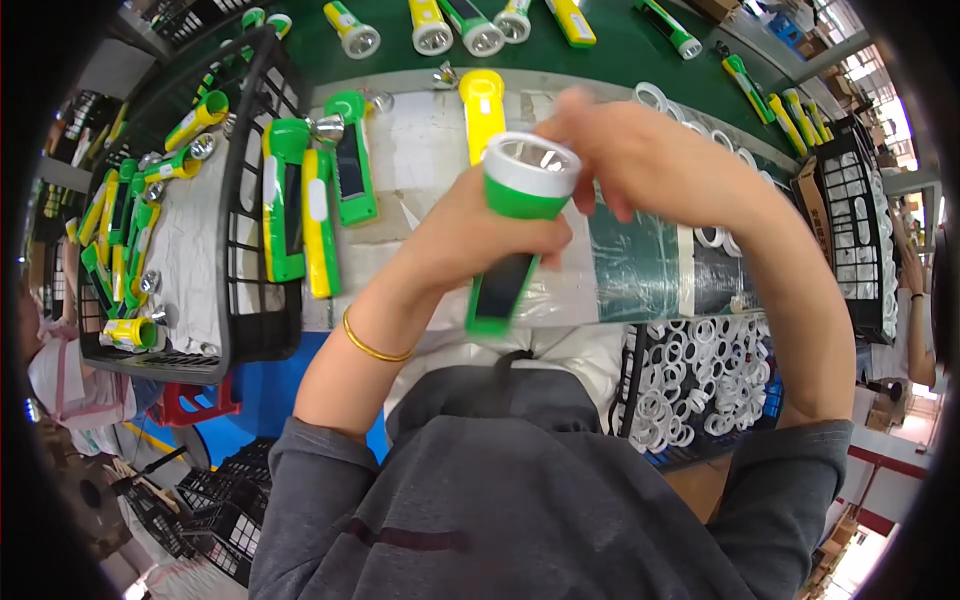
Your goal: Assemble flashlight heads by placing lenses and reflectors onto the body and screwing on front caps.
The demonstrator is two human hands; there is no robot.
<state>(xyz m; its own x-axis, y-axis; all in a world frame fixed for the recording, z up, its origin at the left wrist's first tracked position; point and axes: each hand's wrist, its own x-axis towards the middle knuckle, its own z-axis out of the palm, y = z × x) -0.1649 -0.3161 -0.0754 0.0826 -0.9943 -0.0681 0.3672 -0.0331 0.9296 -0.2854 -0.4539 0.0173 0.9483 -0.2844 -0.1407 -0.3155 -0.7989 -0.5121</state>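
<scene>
My left hand (490, 230) is closed round a green flashlight (528, 203) with a dark panel on its handle. The flashlight stands tilted, its clear lens and white ring (505, 155) facing up. Just right of the head, my right hand (640, 160) has loosely curled fingers set apart, blurred by motion, with nothing visible in them. Behind the held flashlight lies a yellow flashlight body (483, 105). Left of my left hand, a green body (350, 160), a yellow-green body (318, 225) and another green one (285, 205) lie on the bench; loose reflectors show at some tops.
A black crate (240, 250) at left holds several flashlight bodies. White rings (690, 390) fill a crate below the bench at right; more rings lie beside my right forearm. Finished-looking flashlights (432, 35) line the green surface at the back. Another black crate (850, 230) stands far right.
</scene>
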